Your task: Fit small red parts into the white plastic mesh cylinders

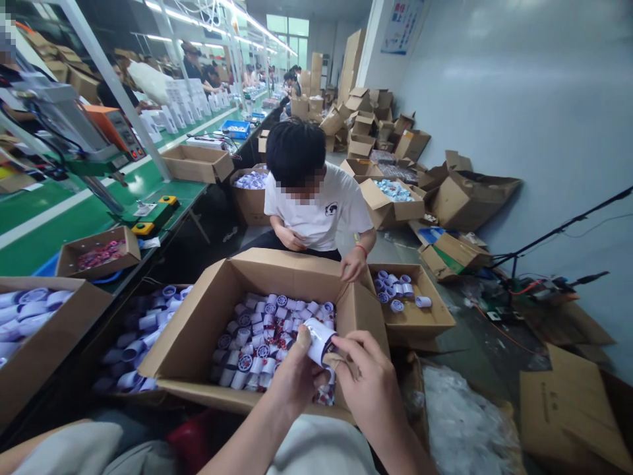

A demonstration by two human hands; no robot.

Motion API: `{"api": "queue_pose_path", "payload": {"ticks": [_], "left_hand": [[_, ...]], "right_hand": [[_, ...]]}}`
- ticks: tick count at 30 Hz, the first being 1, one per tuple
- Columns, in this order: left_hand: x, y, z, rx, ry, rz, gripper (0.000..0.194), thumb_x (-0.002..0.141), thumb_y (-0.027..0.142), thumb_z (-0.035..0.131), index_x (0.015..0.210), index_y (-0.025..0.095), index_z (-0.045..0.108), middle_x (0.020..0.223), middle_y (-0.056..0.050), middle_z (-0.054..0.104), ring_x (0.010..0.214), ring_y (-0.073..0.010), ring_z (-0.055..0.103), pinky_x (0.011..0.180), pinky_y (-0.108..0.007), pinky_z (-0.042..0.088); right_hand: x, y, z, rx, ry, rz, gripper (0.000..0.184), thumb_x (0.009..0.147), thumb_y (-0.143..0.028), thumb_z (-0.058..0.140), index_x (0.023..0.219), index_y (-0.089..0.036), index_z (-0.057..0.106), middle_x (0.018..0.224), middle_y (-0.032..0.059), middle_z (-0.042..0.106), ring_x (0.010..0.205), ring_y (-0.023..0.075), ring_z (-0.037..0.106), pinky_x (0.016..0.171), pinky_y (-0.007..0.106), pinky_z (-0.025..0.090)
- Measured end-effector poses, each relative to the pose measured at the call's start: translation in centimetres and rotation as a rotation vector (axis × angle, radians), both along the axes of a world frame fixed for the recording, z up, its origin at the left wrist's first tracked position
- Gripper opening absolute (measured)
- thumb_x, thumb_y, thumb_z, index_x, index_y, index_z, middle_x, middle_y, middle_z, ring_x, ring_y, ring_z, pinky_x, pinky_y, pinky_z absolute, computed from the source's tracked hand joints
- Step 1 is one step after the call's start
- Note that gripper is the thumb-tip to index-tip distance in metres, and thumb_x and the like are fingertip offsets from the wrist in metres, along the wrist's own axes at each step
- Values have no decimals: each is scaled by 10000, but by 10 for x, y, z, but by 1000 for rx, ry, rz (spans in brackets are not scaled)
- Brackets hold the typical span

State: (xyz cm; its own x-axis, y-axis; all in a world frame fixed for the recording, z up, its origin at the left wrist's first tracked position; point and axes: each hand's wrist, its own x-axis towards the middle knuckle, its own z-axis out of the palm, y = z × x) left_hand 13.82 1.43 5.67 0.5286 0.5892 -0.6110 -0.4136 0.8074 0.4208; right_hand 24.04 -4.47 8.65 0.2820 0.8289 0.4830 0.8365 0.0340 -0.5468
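White cylinder (318,335) is pinched in the left hand (297,369); the right hand (368,369) pinches its open end, above a cardboard box (277,274) of similar cylinders (256,365).

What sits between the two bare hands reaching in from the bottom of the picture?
A pale cylinder, as the head view shows: the left hand holds it, and the right hand is at its dark-edged end.

A long green-topped workbench (24,231) is stretching away at the left, with 2 yellow block-shaped housings (143,229) sitting near its edge. A rectangular blue-and-white poster (401,26) is hanging above piled brown cardboard boxes (413,143).
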Motion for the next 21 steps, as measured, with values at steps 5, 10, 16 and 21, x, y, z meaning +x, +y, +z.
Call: {"api": "queue_pose_path", "payload": {"ticks": [5,10,16,21], "left_hand": [[-2,0,3,-50,-40,-44,672,310,658,812,710,175,574,444,80,499,395,-33,336,410,-173,232],[-10,5,8,-114,-150,-97,550,428,619,805,685,171,613,487,42,602,383,-62,437,418,-188,350],[-11,10,5,-89,-222,-133,498,484,562,810,758,175,656,505,35,654,358,-74,475,388,-183,350],[-5,11,0,-72,-169,-159,509,452,590,807,597,170,558,385,68,525,312,-39,363,358,-161,222]], "right_hand": [[-2,3,-5,-7,-8,-5,313,670,1,516,826,-193,706,970,115,782,874,227,747,754,333,638],[-4,5,-6,-81,65,-4,326,691,-11,513,873,-204,703,974,86,789,883,216,743,767,326,631],[-9,6,-3,-68,-14,-26,329,719,5,512,907,-176,711,966,102,781,876,210,729,782,320,619],[-17,5,2,-125,-155,-67,297,712,13,560,836,-210,711,909,62,776,799,206,710,672,313,589]]}}
